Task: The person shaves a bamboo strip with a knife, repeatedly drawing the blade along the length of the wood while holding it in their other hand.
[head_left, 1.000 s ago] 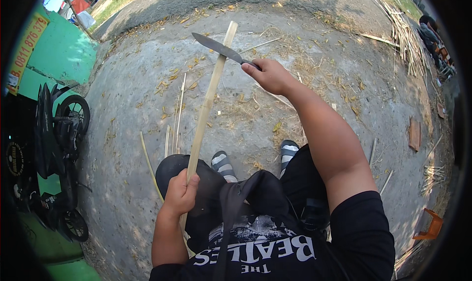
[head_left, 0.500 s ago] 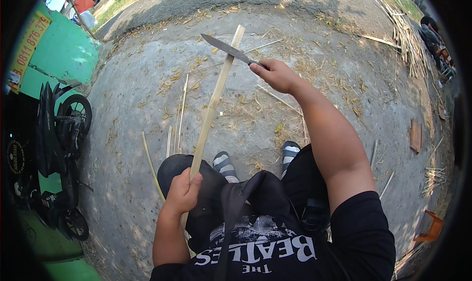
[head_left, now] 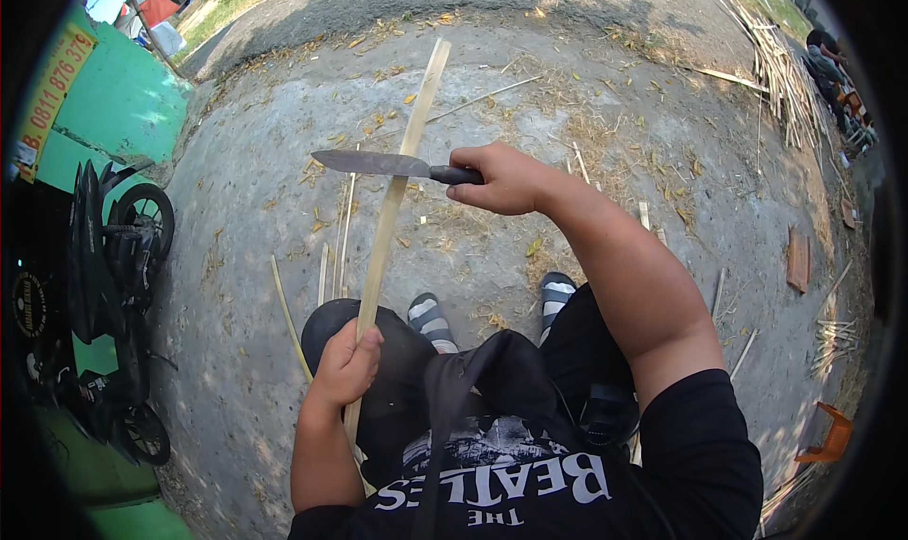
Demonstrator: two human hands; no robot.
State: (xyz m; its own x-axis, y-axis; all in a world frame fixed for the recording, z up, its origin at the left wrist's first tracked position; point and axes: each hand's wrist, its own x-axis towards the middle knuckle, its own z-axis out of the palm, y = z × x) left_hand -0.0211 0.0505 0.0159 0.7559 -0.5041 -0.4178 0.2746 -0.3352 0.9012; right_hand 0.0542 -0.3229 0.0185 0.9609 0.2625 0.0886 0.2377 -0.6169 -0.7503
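Note:
A long pale bamboo strip [head_left: 382, 233] slants up and away from my lap. My left hand [head_left: 347, 362] is closed round its lower part, beside my left knee. My right hand [head_left: 498, 179] grips the dark handle of a large knife [head_left: 371, 164]. The blade lies crosswise over the strip above its middle, its tip pointing left. Whether the edge bites into the strip I cannot tell.
Thin bamboo strips [head_left: 353, 218] lie on the concrete ground ahead. A big pile of strips [head_left: 790, 86] is at the far right, with a brick-coloured block [head_left: 799, 259] and an orange stool [head_left: 829, 433] nearer. A black motorcycle [head_left: 113, 285] stands left.
The knife has slid down the strip toward me, its blade turning to lie nearly level. The strip's far end has swung slightly left; my left hand keeps its hold.

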